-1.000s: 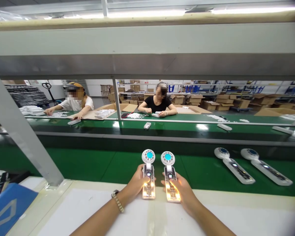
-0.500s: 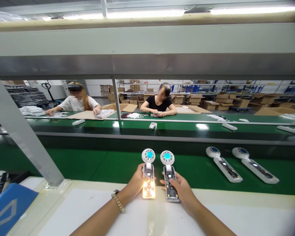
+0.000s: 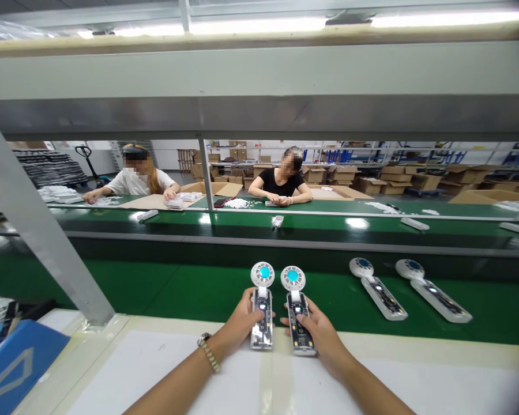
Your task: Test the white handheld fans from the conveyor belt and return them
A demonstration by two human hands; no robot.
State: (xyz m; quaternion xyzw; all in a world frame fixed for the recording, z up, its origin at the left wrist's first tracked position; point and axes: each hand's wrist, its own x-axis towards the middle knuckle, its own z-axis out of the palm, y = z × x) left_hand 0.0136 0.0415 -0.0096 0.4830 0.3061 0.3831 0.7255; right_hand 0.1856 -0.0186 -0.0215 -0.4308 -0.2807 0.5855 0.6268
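Observation:
My left hand [image 3: 244, 316] is wrapped round a small handheld fan [image 3: 262, 337], its thumb pressed on the front near a lit display. My right hand [image 3: 320, 325] grips a second handheld fan [image 3: 301, 341] the same way, thumb below its lit display. Both fans stand side by side with clear bodies showing circuit boards, and round white heads with blue centres at the top. To the right, two similar fans, a nearer one [image 3: 384, 297] and a farther-right one [image 3: 441, 300], lie slanted on the green conveyor belt [image 3: 155, 288].
A white-topped bench edge [image 3: 164, 351] runs in front of me, with a blue folder-like object [image 3: 21, 363] at left. A slanted metal post [image 3: 47, 230] stands left. Beyond a rail, another belt carries white casings [image 3: 148, 215]; two people [image 3: 281, 181] work there among cardboard boxes [image 3: 398, 174].
The bright orange light in the left-hand fan has gone out. Both fans on the near belt have shifted left, while the casings on the far belt have moved right. My hands stay nearly still.

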